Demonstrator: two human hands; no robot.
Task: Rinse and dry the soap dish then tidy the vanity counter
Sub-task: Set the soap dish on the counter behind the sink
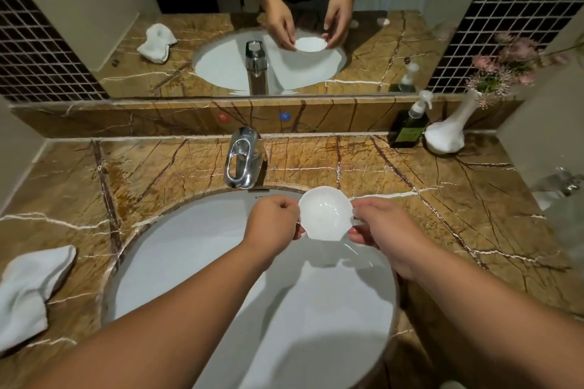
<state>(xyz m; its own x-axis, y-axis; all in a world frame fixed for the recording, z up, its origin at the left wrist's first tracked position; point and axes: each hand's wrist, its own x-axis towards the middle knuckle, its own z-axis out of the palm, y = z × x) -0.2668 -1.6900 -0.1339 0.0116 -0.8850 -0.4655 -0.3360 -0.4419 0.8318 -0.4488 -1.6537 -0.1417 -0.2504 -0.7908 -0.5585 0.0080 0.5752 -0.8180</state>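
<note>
Both hands, left hand (274,218) and right hand (382,227), are pinching the soap dish (325,213) by its rim over the sink (189,249), just right of the faucet (242,157). No water running; rinse status unclear. Towel (30,290) lying left of sink: drying and tidying likely pending.

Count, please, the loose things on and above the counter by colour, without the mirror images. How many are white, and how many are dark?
White: 3 – soap dish held in left hand and right hand, towel, vase
Dark: 1 – pump bottle
Total: 4
</note>
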